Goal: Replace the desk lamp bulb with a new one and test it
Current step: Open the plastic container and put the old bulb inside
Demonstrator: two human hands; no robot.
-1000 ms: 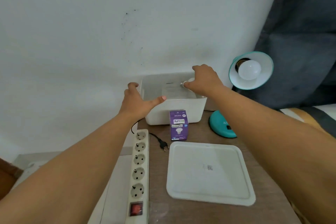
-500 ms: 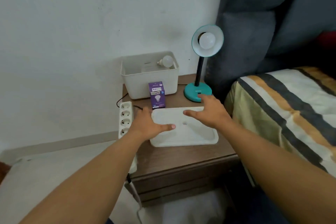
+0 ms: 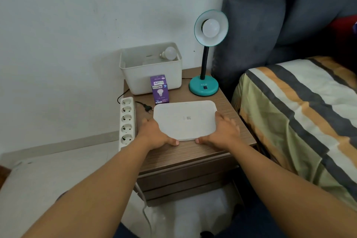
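A teal desk lamp (image 3: 203, 87) stands at the back right of the wooden nightstand (image 3: 193, 152), unlit, with a white bulb (image 3: 211, 28) in its shade. A second white bulb (image 3: 169, 53) lies inside the white bin (image 3: 152, 79) at the back. A purple bulb box (image 3: 159, 89) stands upright in front of the bin. The white lid (image 3: 185, 120) lies flat on the nightstand. My left hand (image 3: 154, 135) grips its near left corner and my right hand (image 3: 222, 131) grips its near right corner. The lamp's black plug (image 3: 148, 108) lies loose beside the power strip.
A white power strip (image 3: 126, 121) with several sockets hangs along the nightstand's left edge. A bed with a striped cover (image 3: 299, 112) and a grey headboard (image 3: 270, 15) stands close on the right. The white wall is behind, pale floor to the left.
My right hand left the bulb in the bin and both hands drew back. They now hold the lid's near corners. My head has moved back and up.
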